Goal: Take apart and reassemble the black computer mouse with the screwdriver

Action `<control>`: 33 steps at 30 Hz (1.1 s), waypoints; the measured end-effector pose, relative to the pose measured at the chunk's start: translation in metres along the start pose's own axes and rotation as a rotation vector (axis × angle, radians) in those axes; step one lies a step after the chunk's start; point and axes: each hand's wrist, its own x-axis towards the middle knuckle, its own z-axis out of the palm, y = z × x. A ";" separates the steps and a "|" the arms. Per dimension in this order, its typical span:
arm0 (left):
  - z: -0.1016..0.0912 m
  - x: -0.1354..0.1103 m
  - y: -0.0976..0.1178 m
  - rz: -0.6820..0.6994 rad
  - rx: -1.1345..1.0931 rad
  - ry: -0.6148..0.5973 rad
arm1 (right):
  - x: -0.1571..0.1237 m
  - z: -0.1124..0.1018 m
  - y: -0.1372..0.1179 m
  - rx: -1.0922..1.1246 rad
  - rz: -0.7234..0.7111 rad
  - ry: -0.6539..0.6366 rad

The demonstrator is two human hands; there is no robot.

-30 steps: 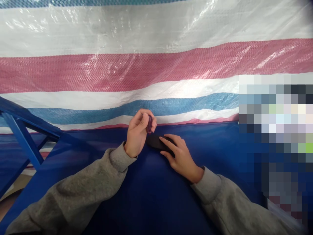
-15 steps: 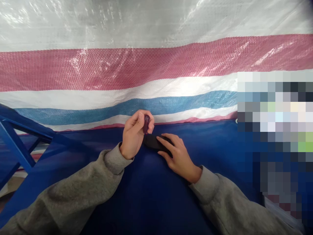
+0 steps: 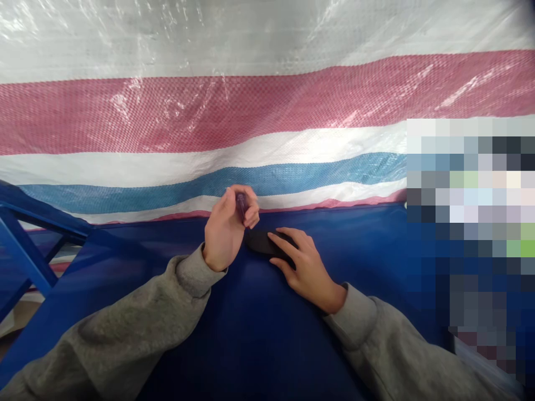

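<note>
Small translucent purple piece [image 3: 241,205] pinched narrow btw thumb & fingers of L hand [image 3: 225,228], raised above blue table [image 3: 355,234]. R hand [image 3: 305,267] cupped over black oval item [image 3: 261,242]; grip vs. mere rest unclear. Purple piece prob. light, hard, slick: best held by sides. Black item: take by long edges.
</note>
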 end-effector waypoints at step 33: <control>-0.002 0.001 -0.001 0.034 0.063 -0.026 | 0.000 -0.001 -0.002 0.006 0.011 -0.004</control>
